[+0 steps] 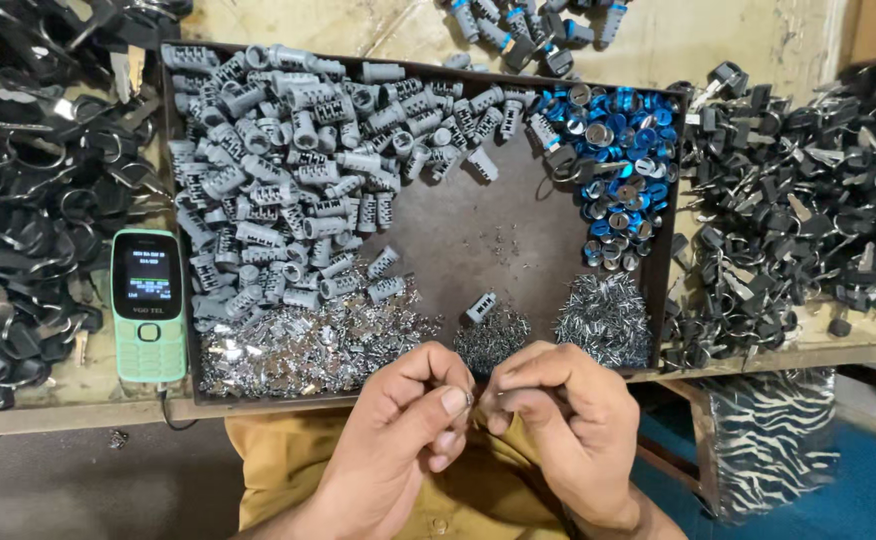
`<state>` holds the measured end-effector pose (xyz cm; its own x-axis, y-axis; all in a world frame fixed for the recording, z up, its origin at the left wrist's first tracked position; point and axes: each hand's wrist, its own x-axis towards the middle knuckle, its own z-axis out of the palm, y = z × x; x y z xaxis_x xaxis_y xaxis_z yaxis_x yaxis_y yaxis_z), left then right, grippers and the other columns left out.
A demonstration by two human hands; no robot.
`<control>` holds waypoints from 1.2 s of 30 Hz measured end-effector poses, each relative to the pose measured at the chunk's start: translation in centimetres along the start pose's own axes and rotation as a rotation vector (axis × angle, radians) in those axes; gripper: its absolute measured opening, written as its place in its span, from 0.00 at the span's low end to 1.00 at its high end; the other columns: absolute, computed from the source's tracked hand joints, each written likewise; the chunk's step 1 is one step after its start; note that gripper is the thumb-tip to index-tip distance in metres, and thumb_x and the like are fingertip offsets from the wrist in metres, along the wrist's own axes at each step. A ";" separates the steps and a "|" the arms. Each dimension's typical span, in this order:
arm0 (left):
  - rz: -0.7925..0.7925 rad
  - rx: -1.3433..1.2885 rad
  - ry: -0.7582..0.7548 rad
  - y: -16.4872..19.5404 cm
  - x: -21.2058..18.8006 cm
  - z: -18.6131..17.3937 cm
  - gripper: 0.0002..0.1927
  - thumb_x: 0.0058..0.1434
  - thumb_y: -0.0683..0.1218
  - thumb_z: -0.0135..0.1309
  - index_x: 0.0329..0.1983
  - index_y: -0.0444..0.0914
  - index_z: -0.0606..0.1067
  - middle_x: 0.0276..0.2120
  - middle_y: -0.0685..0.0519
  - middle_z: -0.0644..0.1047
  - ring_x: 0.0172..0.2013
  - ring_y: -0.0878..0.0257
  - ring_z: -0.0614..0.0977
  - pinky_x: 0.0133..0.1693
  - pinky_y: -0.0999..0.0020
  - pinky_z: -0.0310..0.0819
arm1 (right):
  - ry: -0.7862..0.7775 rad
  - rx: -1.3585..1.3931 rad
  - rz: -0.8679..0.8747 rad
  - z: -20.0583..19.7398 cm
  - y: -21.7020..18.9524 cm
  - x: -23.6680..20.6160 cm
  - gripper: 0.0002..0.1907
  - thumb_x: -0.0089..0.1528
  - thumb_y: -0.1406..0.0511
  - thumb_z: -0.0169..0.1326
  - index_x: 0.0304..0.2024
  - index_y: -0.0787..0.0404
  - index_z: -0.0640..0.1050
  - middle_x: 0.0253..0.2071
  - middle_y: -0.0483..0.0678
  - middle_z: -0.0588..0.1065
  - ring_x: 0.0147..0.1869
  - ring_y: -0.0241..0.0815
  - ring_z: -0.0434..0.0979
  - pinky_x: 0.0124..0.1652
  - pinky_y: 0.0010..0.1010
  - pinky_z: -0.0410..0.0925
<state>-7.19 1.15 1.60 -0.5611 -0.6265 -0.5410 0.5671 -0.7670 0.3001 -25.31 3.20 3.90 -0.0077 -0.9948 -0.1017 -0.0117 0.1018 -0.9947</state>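
My left hand (408, 425) and my right hand (558, 420) meet at the fingertips just below the front edge of a dark tray (478, 240). Between thumb and forefinger of both sits a small silver metal part (473, 400), mostly hidden by the fingers. The tray holds a large heap of grey lock cylinders (298, 170), a cluster of blue caps (618, 160), and piles of tiny shiny metal pieces (308, 345) along the near edge. One grey cylinder (481, 306) lies alone near the front.
A green keypad phone (148, 305) with a lit screen lies left of the tray. Black keys with rings are heaped at left (28, 200) and right (808, 200). More cylinders (528, 25) lie beyond the tray. A striped cloth (768, 440) hangs below the bench.
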 end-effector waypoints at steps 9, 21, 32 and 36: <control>0.011 0.047 -0.043 0.2 -0.4 -0.5 0.05 0.69 0.42 0.51 0.37 0.37 0.71 0.25 0.60 0.67 0.24 0.74 0.65 0.26 0.77 0.58 | 0.035 -0.241 -0.155 1.0 1.5 -0.8 0.10 0.73 0.64 0.46 0.39 0.63 0.70 0.36 0.49 0.71 0.35 0.32 0.65 0.38 0.23 0.63; 0.024 -0.047 -0.058 0.2 -1.3 -0.9 0.05 0.69 0.44 0.52 0.39 0.37 0.72 0.28 0.59 0.71 0.26 0.74 0.67 0.27 0.79 0.59 | 0.078 -0.557 -0.377 4.0 2.1 -0.8 0.09 0.63 0.74 0.52 0.43 0.61 0.67 0.36 0.49 0.70 0.37 0.41 0.71 0.38 0.29 0.67; 0.093 0.010 -0.079 -0.1 -1.3 -1.5 0.05 0.70 0.43 0.53 0.40 0.36 0.71 0.30 0.59 0.71 0.27 0.73 0.68 0.29 0.77 0.62 | 0.075 -0.531 -0.346 4.2 1.1 -0.6 0.09 0.63 0.73 0.56 0.42 0.62 0.69 0.35 0.49 0.72 0.35 0.38 0.72 0.35 0.25 0.65; 0.115 0.060 -0.071 0.0 -1.3 -1.5 0.05 0.69 0.43 0.53 0.40 0.37 0.71 0.29 0.59 0.71 0.27 0.73 0.69 0.29 0.77 0.63 | 0.071 -0.525 -0.339 4.1 1.1 -0.7 0.09 0.63 0.72 0.58 0.41 0.61 0.70 0.35 0.49 0.73 0.35 0.37 0.72 0.34 0.24 0.66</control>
<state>-5.52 2.19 1.14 -0.5369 -0.7173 -0.4441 0.5939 -0.6952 0.4049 -21.24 3.98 2.81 0.0164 -0.9713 0.2373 -0.5145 -0.2117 -0.8310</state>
